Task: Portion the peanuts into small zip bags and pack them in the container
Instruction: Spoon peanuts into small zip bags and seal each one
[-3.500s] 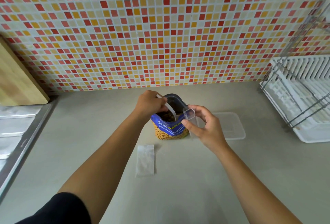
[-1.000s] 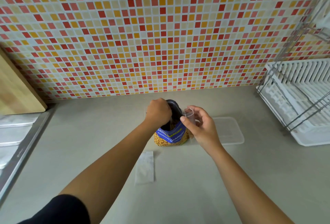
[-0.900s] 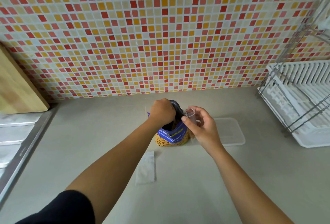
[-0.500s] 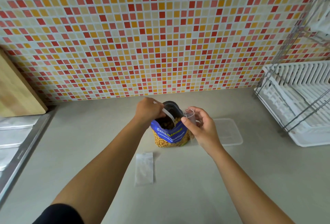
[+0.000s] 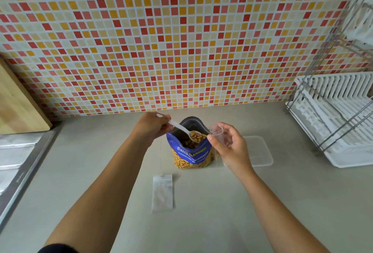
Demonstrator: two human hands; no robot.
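An open blue and yellow peanut bag (image 5: pixel 191 156) stands upright at the middle of the counter. My left hand (image 5: pixel 152 125) grips a white plastic spoon (image 5: pixel 182 128) whose bowl, loaded with peanuts, hovers over the bag's mouth. To the bag's right, my right hand (image 5: pixel 232 147) pinches a small clear zip bag (image 5: pixel 218 133) with its mouth held open towards the spoon. An empty small zip bag (image 5: pixel 162 192) lies flat on the counter in front of the peanut bag. A clear plastic container (image 5: pixel 260 153) sits behind my right hand, partly hidden by it.
A white dish rack (image 5: pixel 333 119) with a wire frame fills the right side. A wooden cutting board (image 5: pixel 18 107) leans on the tiled wall at the left, above a steel sink edge (image 5: pixel 24 170). The grey counter (image 5: pixel 201 222) stretches towards me.
My left hand went down into the peanut bag and has come back up with the spoon full of peanuts. My right hand kept holding the small zip bag beside the bag's mouth.
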